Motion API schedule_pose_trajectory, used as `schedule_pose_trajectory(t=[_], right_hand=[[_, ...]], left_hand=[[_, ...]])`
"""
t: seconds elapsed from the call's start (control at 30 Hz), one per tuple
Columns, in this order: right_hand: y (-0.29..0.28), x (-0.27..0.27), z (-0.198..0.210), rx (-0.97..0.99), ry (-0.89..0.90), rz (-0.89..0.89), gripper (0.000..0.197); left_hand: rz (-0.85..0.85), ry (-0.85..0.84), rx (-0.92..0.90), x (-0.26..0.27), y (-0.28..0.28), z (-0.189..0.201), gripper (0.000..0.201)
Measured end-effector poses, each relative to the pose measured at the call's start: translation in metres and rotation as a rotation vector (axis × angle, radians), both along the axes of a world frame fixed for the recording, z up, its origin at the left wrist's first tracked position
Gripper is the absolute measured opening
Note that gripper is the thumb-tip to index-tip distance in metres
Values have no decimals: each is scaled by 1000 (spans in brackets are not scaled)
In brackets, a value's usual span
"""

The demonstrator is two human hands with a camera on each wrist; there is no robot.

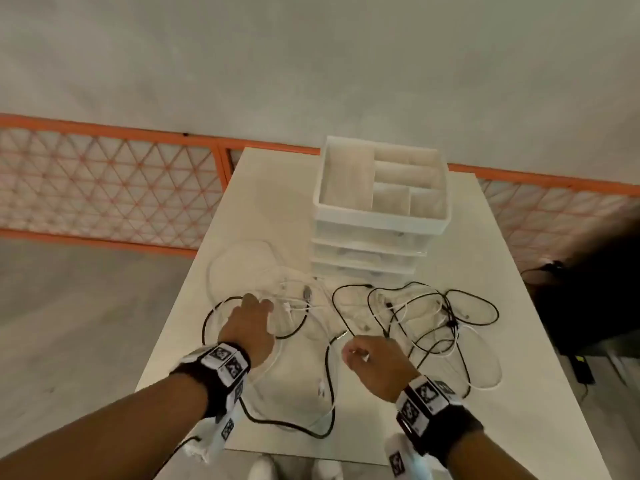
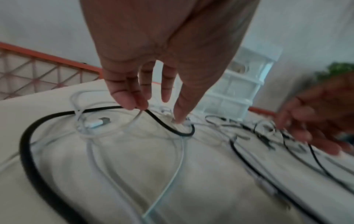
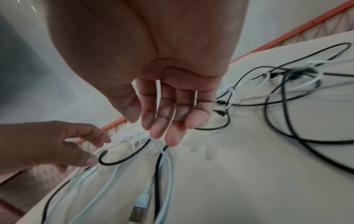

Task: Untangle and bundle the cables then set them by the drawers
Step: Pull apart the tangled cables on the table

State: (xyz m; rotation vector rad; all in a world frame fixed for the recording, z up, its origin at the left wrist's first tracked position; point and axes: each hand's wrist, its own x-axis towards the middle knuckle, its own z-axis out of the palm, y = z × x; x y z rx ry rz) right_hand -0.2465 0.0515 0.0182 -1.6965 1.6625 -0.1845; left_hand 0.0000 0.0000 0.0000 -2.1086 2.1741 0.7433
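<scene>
A white bench (image 1: 502,358) holds a big mess of cables. A stack of white drawers (image 1: 381,216) stands at the far side of the bench, with an open tray of little boxes on top. The cables lie just near of the drawers, in two heaps. On the left is a heap of white cables (image 1: 249,271) with one thick black cable (image 2: 26,151) looping around it. On the right is a tangle of thin black cables (image 1: 460,306) mixed with more white ones. The left hand (image 1: 247,329) reaches down to the left heap. In the left wrist view its fingers (image 2: 124,97) point down, long and loose, and the tips touch the black cable where it crosses a white one. The pictures do not show clearly if the fingers pinch the cable or only touch it. A white plug (image 2: 97,122) lies inside the loop beside the fingers. The right hand (image 1: 375,363) hangs over the middle of the bench, between the two heaps. In the right wrist view its fingers (image 3: 162,121) are spread and a bit bent, just above a black cable and a white cable, and they hold nothing. A white USB plug (image 3: 139,207) lies on the near part of the bench. An orange fence (image 1: 104,188) runs behind the bench along the floor.
</scene>
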Motion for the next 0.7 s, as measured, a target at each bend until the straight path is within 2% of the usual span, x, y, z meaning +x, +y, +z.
schedule_pose_trajectory(t=[0.1, 0.17, 0.27, 0.33, 0.4, 0.5, 0.57, 0.63, 0.7], right_hand=[[-16, 19, -8, 10, 52, 61, 15], [-21, 31, -6, 6, 17, 40, 14], [-27, 41, 2, -25, -103, 14, 37], [-32, 48, 9, -50, -109, 46, 44], [-36, 55, 15, -49, -91, 72, 40], [-37, 64, 17, -15, -47, 117, 32], [-34, 68, 13, 5, -27, 140, 31], [-31, 68, 13, 7, -37, 132, 39], [-30, 64, 14, -23, -53, 120, 52]], left_hand=[[-108, -245, 144, -9, -1, 4, 42], [-124, -275, 175, -11, 0, 7, 34], [-100, -81, 79, -9, -5, 13, 22], [-137, 23, 23, -10, -12, 21, 20], [-222, 2, 61, -8, -11, 22, 20], [-295, -199, 201, 0, 1, 11, 45], [-273, -281, 203, 6, 9, 0, 42], [-235, -230, 105, 9, 10, -2, 33], [-210, -44, -52, 7, 7, 7, 26]])
